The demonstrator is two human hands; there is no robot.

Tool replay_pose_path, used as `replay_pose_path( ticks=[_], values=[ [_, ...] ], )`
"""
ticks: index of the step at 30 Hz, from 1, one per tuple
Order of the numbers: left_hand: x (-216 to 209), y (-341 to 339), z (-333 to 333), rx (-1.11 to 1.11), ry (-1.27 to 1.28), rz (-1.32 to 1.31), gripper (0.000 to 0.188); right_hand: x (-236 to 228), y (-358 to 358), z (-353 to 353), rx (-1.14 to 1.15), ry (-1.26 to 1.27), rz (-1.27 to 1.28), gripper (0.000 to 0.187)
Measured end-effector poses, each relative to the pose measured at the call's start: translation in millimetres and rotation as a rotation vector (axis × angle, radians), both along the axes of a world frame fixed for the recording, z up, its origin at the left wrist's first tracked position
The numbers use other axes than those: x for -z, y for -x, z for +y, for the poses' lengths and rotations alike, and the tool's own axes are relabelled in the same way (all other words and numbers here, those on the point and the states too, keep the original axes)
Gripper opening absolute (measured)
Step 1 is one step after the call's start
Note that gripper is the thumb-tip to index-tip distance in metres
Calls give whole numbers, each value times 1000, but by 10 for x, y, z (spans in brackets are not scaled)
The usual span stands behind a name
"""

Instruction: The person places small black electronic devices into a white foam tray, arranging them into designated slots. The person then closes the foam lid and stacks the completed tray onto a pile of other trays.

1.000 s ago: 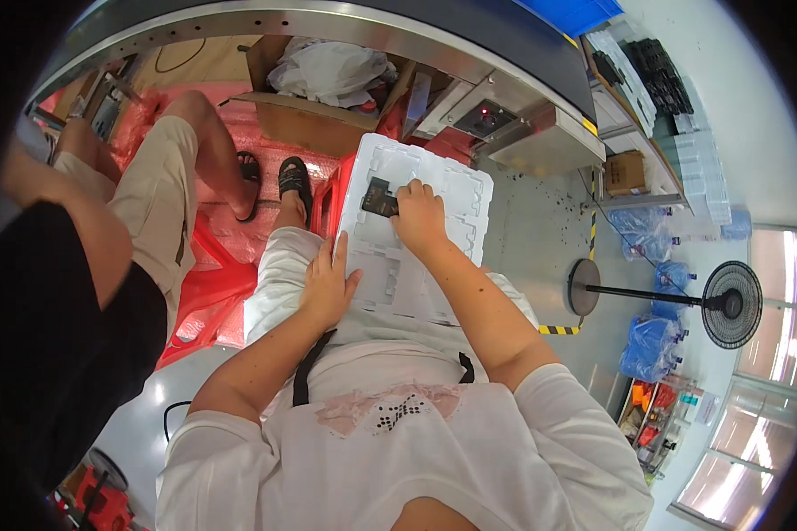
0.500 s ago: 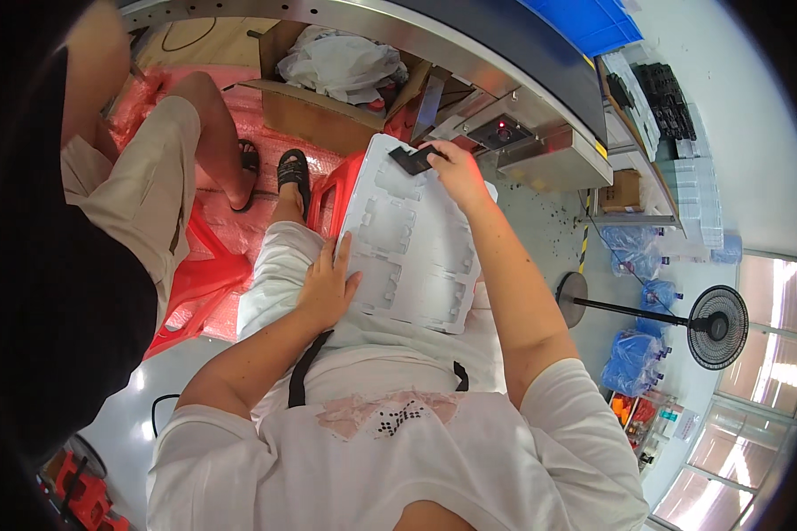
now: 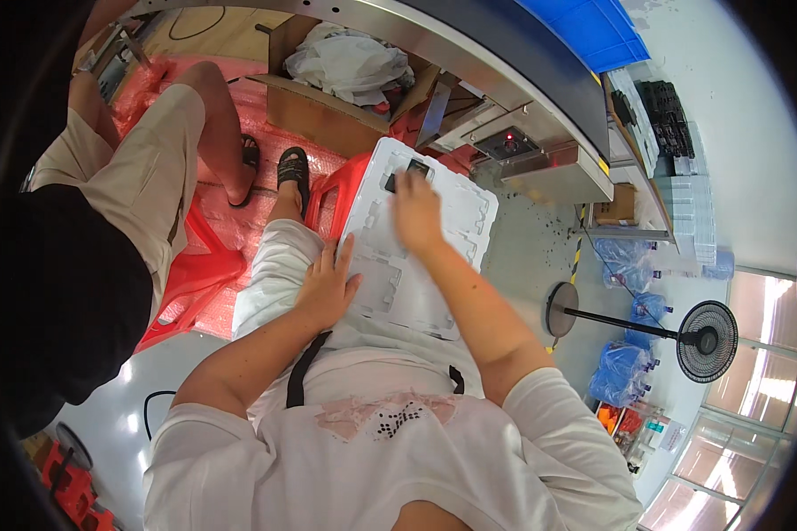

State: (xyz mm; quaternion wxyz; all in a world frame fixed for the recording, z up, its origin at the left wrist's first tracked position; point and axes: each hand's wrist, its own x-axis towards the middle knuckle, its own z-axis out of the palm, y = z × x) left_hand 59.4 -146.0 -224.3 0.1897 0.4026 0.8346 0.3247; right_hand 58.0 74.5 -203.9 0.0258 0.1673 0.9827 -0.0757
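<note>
A white plastic tray [image 3: 421,257] with shaped recesses lies tilted across my lap. My left hand [image 3: 326,288] rests against its left edge, fingers stretched and thumb spread apart. A flat black part [image 3: 419,167] sits at the recess in the tray's far left corner. Over that part's near side is my right hand [image 3: 418,212], blurred by motion. Its fingertips reach the part, but whether they grip it cannot be made out. The other recesses that show hold nothing.
A metal-edged workbench [image 3: 469,57] runs beyond the tray, with a cardboard box [image 3: 319,119] of plastic bags beneath. Red stools [image 3: 332,199] stand at left, where another person [image 3: 146,177] sits close by. At right are a fan [image 3: 707,341], shelving and wrapped blue bottles [image 3: 620,367].
My right hand has moved left and nearer to me over the tray. The black part, earlier held at the far edge, now appears turned at the far left recess. My left hand stays put.
</note>
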Motion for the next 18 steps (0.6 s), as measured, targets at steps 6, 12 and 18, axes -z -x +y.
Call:
replay_pose_path(
  ticks=[6,12,18],
  values=[
    [-11,-15,-7,-2,21,25,70,143,-450,-542,-38,-41,166,58],
    [8,-27,3,-11,11,42,71,-80,-307,-249,188,63,338,56],
    [14,-45,26,-18,22,58,72,-94,-200,45,27,3,-145,52]
  ],
)
